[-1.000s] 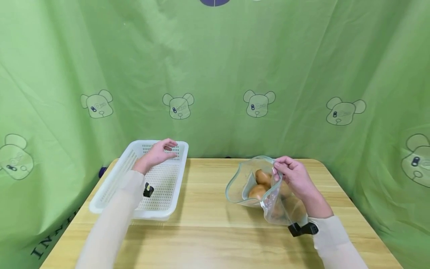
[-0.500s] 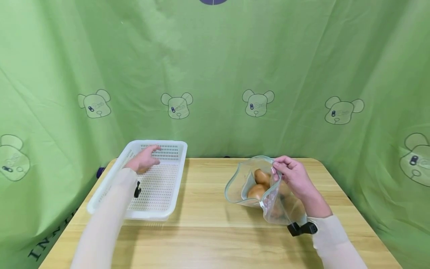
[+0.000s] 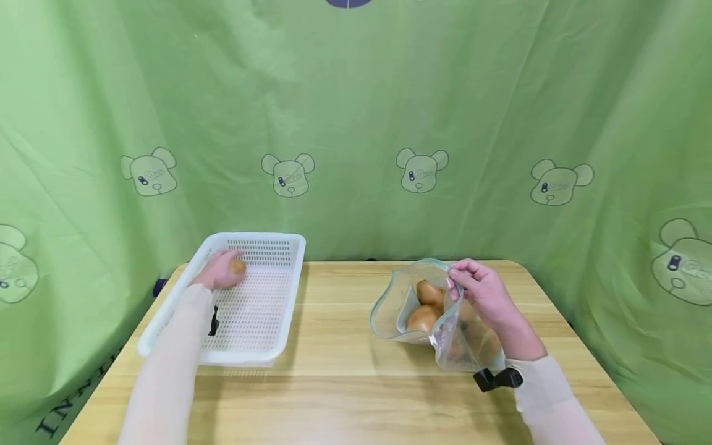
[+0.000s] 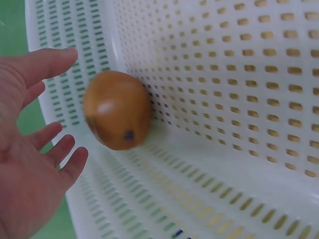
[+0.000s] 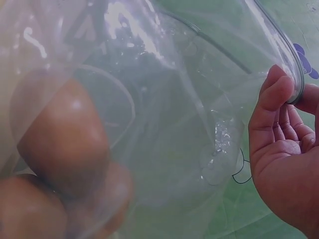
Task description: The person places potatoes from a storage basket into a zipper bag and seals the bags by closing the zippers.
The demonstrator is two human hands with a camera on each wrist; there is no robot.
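Note:
My left hand [image 3: 219, 272] reaches into the far left part of the white perforated basket [image 3: 282, 327]. Its thumb and fingers are spread apart close to a round orange-brown fruit [image 4: 117, 110] with a small dark spot. That fruit lies against the basket's end wall, and in the left wrist view a gap shows between it and the fingertips. With thumb and index finger, my right hand [image 3: 485, 292] pinches the rim of a clear zip bag [image 3: 384, 315], holding its mouth wide. Inside the bag sit several similar orange-brown fruits [image 5: 62, 134], partly blurred by the plastic.
A light wooden table [image 3: 328, 395] bears the basket on the left and the bag on the right. Behind it hangs a green curtain [image 3: 356, 111] printed with bear heads. Black wrist cameras are strapped to both sleeves.
My left hand has moved leftward and down into the basket, to the fruit now showing beside its fingers. The right hand keeps its pinch on the bag's rim. The head view has shifted slightly.

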